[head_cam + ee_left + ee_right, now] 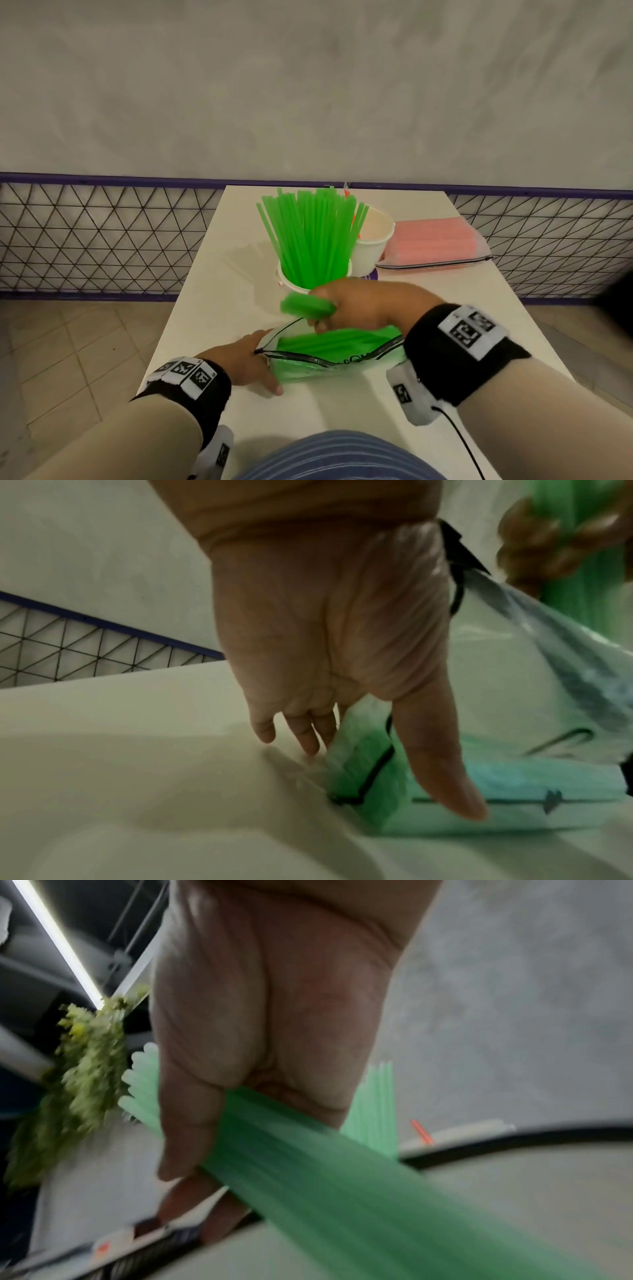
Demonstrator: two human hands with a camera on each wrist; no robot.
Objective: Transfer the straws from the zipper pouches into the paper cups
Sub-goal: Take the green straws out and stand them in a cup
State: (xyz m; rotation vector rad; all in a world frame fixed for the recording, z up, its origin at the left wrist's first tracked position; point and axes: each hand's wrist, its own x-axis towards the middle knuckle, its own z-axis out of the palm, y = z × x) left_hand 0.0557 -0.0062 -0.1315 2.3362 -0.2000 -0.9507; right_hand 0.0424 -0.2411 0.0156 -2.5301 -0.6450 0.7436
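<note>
**Bundle of green straws coming out of the pouch**

Head view: my right hand point(349, 305) is clenched round a bundle of green straws point(306, 306), just above the open green pouch point(337, 353) and just short of the full paper cup point(310, 270). My left hand point(246, 363) lies with fingers straight on the pouch's end, pinning it to the worktop point(342, 404). Beyond my right fingers stand an empty-looking second cup point(373, 240) and the pink pouch point(435, 245).

Left wrist view: relaxed fingers point(441, 772) rest on the pouch; nothing is gripped.

Right wrist view: thumb and fingers wrap the bundle, blurred.

Risk, as I judge it: the cup is crowded, so pushing more in could tip it or spill straws.
</note>
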